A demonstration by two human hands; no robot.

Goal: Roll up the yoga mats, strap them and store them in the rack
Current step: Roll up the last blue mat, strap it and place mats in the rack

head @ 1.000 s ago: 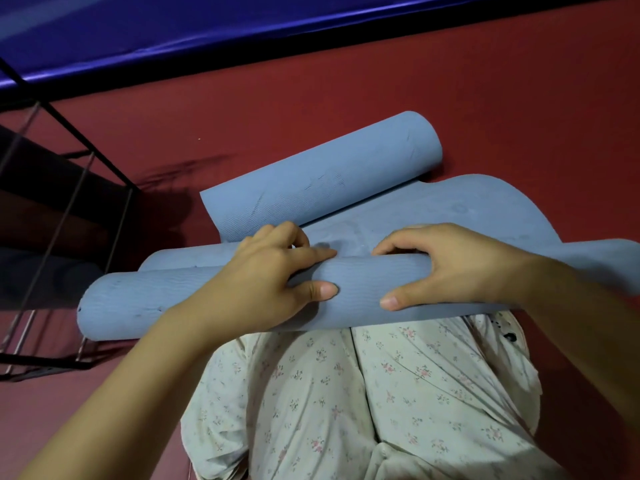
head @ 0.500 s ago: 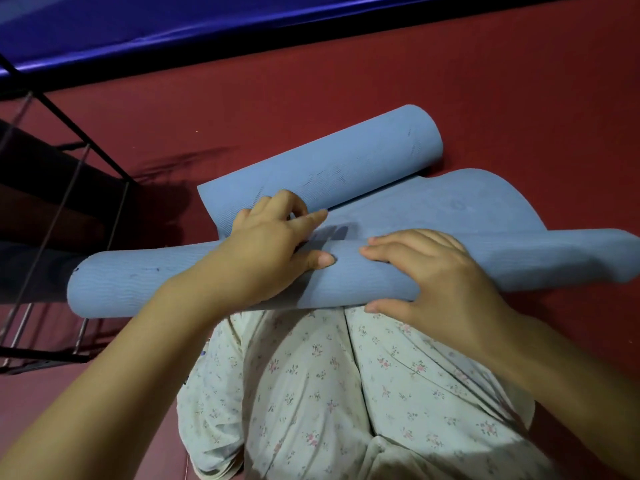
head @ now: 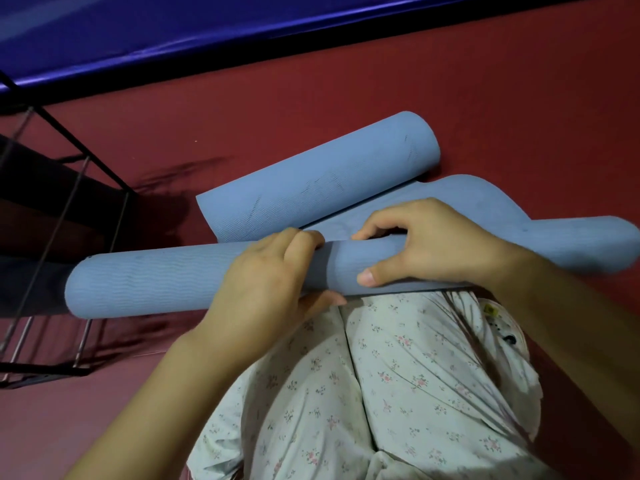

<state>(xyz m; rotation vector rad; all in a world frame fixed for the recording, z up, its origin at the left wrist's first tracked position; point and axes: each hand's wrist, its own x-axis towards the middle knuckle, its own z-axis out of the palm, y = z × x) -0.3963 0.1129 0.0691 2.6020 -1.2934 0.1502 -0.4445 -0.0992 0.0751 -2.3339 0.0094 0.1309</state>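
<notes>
The left hand (head: 273,282) and the right hand (head: 426,244) both curl around the middle of the blue yoga mat (head: 149,282), side by side. The roll lies on the red floor (head: 346,98), just in front of the knees. It looks soft, light and springy, so it probably wants to unroll; holding near the middle keeps it tight. The rack (head: 52,237) stands to the left.
</notes>
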